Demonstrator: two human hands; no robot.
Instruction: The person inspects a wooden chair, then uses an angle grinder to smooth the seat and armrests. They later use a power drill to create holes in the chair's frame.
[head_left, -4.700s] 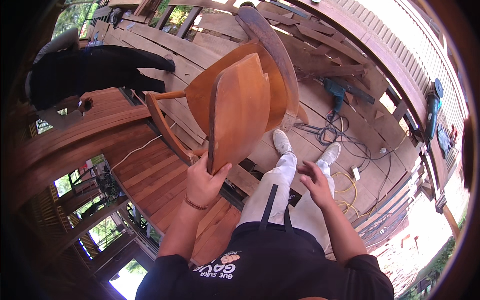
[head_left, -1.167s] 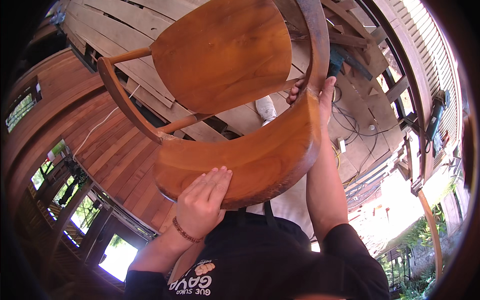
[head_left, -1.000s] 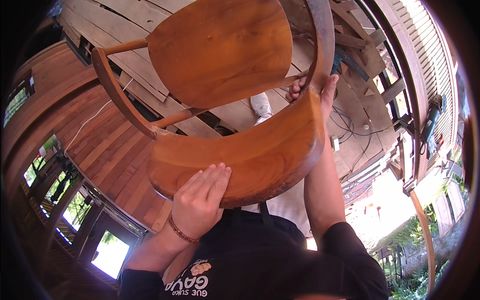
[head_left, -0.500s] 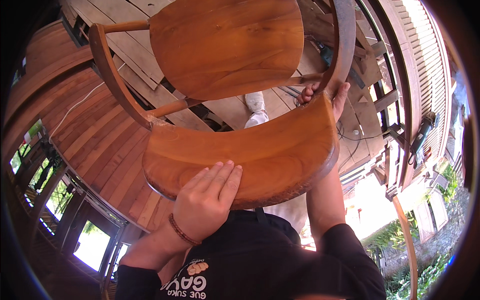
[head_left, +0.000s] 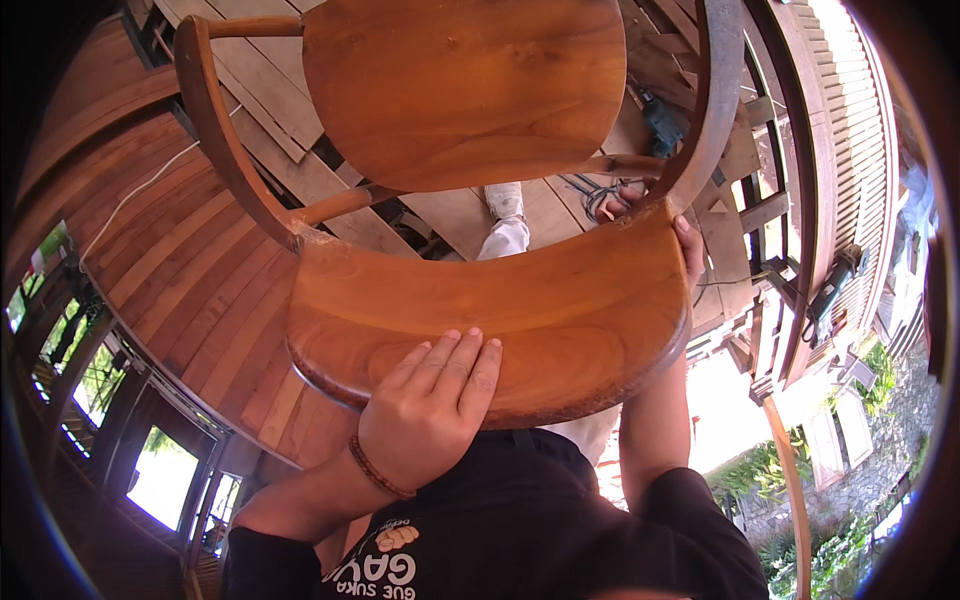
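A white cable (head_left: 130,202) crosses reddish planks (head_left: 195,310), the left hand (head_left: 425,395) lies flat on the wooden armchair (head_left: 470,290) before the torso (head_left: 500,500), its right armrest (head_left: 718,90) partly covers a teal drill (head_left: 658,125), the right hand (head_left: 690,250) grips that armrest's joint (head_left: 655,215), and far right lies an angle grinder (head_left: 832,290).

From my feed: open-air woodworking spot, half workshop, half building site. Giveaways: bare, gappy floorboards (head_left: 265,75), reddish planking (head_left: 200,320) alongside, loose boards (head_left: 741,165) to the right, a teal power tool (head_left: 660,125) on the floor, a second tool (head_left: 833,290) by the right-hand railing. Sunlit greenery (head_left: 845,545) and stonework (head_left: 875,480) beyond, so I'm tagging it outdoors-ish.
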